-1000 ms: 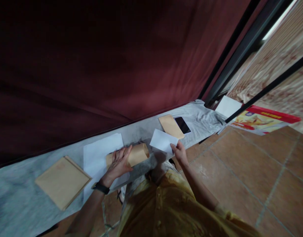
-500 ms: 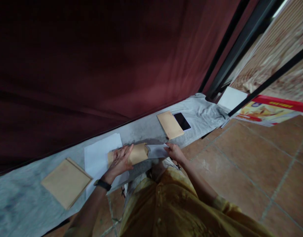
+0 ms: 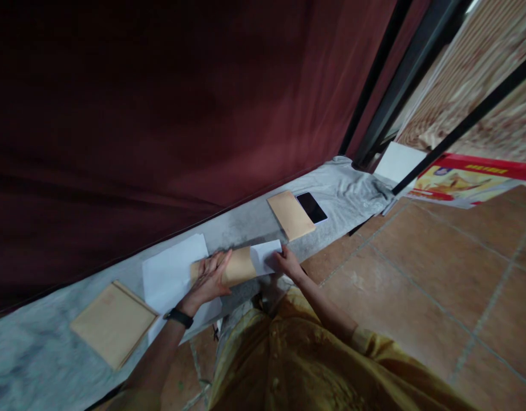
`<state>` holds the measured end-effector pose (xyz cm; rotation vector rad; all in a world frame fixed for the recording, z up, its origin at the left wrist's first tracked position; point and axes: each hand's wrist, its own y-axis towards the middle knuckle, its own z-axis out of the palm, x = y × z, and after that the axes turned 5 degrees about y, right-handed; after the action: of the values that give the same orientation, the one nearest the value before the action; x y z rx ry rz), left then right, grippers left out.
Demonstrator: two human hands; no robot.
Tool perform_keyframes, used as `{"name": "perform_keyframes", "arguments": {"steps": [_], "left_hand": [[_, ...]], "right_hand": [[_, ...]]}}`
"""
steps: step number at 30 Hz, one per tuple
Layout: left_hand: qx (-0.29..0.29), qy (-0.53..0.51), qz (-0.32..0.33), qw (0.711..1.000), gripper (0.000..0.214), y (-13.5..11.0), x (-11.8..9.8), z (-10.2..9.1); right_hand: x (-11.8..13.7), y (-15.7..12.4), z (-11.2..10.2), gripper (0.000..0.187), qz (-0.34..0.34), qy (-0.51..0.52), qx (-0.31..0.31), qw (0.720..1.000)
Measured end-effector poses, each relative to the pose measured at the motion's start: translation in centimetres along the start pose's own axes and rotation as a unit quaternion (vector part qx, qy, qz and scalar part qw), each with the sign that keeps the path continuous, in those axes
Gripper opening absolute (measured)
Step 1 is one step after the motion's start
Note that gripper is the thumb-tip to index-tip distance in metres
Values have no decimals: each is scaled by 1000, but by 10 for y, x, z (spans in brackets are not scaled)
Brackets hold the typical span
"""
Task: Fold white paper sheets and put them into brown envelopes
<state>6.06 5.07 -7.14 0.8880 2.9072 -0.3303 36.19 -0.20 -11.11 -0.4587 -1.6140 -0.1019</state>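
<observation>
My left hand (image 3: 209,279), with a dark band on the wrist, spans a brown paper envelope (image 3: 239,267), its fingers spread over the paper and gripping it. From the envelope's right end sticks out a white folded paper (image 3: 265,256). My right hand (image 3: 287,261) pinches the outer edge of that paper. How far the paper reaches inside the envelope is hidden. Left of my left hand, partly under the envelope, lie white paper sheets (image 3: 171,271). A stack of brown envelopes (image 3: 113,325) rests farther left.
Another brown envelope (image 3: 291,215) lies beside a dark-screened phone (image 3: 311,208) on the grey cloth-covered bench (image 3: 352,185). A dark red curtain (image 3: 181,114) hangs behind it. At the right are a black pole (image 3: 464,123), a printed box (image 3: 468,180) and tiled floor (image 3: 417,274).
The paper at the envelope's mouth now shows brighter and tilted upward, with my right hand slightly nearer the envelope. My left hand keeps its hold. The view has shifted a little.
</observation>
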Motion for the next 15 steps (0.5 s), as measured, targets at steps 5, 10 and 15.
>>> {"name": "perform_keyframes", "arguments": {"steps": [5, 10, 15], "left_hand": [[-9, 9, 13, 1000, 129, 2, -2, 3], [-3, 15, 30, 999, 128, 9, -11, 1], [4, 25, 39, 999, 127, 13, -16, -2]], "right_hand": [[-3, -4, -3, 13, 8, -44, -16, 999], [3, -10, 11, 14, -2, -108, 38, 993], [8, -18, 30, 13, -56, -197, 39, 978]]}}
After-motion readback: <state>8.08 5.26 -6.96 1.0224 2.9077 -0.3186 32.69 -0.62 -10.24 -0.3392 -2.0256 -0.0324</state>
